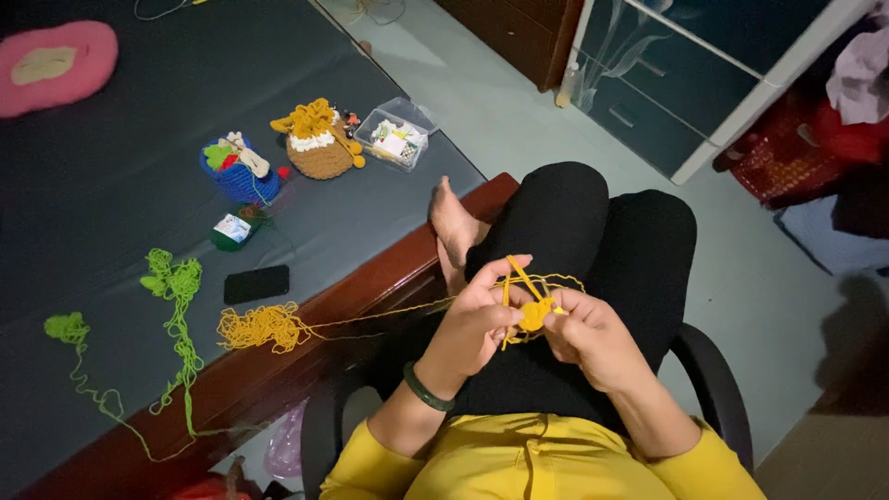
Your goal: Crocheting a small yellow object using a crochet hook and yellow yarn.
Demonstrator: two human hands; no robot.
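My left hand [477, 319] and my right hand [588, 333] meet over my lap, both closed on a small yellow crochet piece [535, 313]. Yellow yarn loops over my left index finger and trails left to a loose pile of yellow yarn [262, 327] on the dark bed surface [111, 204]. A dark green bangle [424, 389] sits on my left wrist. Whether a hook is in my right hand cannot be told.
On the bed lie tangled green yarn [171, 287], a black phone [256, 283], a blue crochet pouch [239, 171], a tan and yellow crochet pouch [318, 143], a clear plastic box [396, 137] and a pink cushion [56, 65]. I sit in a black armchair [718, 389], one foot on the wooden bed edge [370, 268].
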